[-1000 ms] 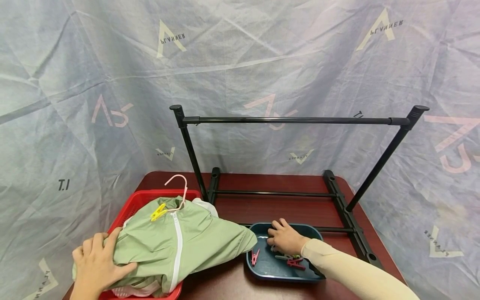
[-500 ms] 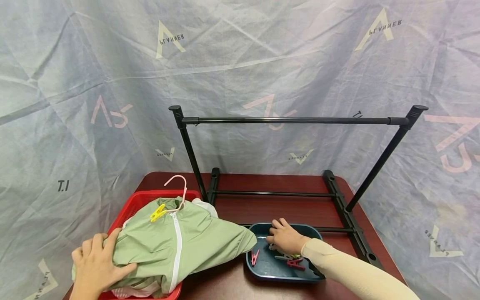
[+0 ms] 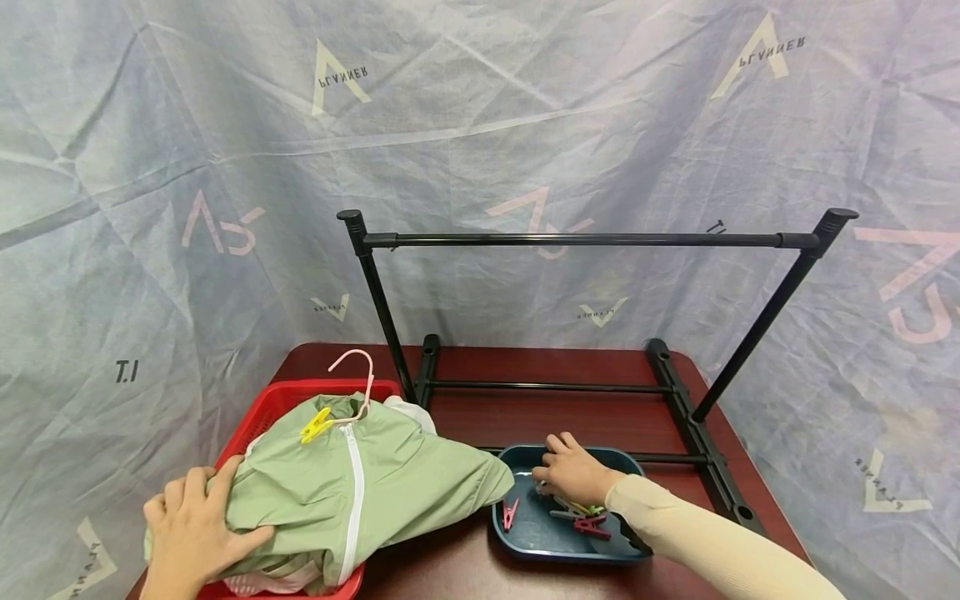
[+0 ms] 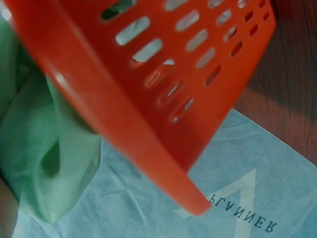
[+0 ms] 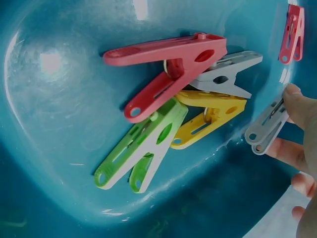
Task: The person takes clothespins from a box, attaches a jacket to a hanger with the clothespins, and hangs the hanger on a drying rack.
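My right hand (image 3: pixel 576 477) is inside a blue plastic tray (image 3: pixel 536 547). In the right wrist view its thumb and finger pinch a grey clothespin (image 5: pixel 267 126). Near it in the tray lie a red clothespin (image 5: pixel 178 67), another grey one, a yellow one (image 5: pixel 213 116) and a green-and-white one (image 5: pixel 143 146); a pinkish-red clothespin (image 5: pixel 293 34) lies apart. My left hand (image 3: pixel 191 521), fingers spread, rests on a light green zip jacket (image 3: pixel 300 492) at the left of the red basket (image 3: pixel 262 414). A yellow clothespin (image 3: pixel 317 425) sits at the jacket's collar beside a pink hanger (image 3: pixel 370 379).
A black rack (image 3: pixel 577 241) with one high bar stands on the dark red table (image 3: pixel 540 365) behind the tray. The jacket's sleeve reaches over to the tray's left rim. More cloth lies under the jacket in the basket. A grey printed sheet (image 3: pixel 465 100) surrounds the table.
My right hand has shifted very slightly within the tray. The left hand, jacket and basket stay where they were.
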`<state>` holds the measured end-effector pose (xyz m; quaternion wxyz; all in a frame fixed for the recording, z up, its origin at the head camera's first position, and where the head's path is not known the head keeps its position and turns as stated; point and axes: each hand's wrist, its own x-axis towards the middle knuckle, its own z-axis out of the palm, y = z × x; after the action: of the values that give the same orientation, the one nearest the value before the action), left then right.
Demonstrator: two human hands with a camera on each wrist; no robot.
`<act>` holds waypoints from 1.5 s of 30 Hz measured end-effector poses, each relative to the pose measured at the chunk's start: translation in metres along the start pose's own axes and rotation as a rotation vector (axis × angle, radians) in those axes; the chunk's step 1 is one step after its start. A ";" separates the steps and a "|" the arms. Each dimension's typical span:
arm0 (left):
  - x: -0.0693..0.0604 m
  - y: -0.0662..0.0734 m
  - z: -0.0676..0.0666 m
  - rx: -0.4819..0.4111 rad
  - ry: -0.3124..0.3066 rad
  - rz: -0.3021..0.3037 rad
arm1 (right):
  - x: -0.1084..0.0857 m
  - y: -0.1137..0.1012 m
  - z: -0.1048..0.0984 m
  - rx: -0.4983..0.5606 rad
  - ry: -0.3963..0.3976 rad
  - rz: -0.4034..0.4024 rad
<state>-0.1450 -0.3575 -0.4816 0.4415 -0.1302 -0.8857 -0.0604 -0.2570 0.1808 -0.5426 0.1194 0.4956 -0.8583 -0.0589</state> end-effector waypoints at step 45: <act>-0.001 0.000 0.001 -0.001 0.004 -0.002 | -0.003 0.021 -0.022 -0.053 0.167 0.049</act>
<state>-0.1457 -0.3578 -0.4828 0.4431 -0.1292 -0.8850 -0.0614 -0.2669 0.1941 -0.5169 0.2052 0.4743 -0.8553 -0.0372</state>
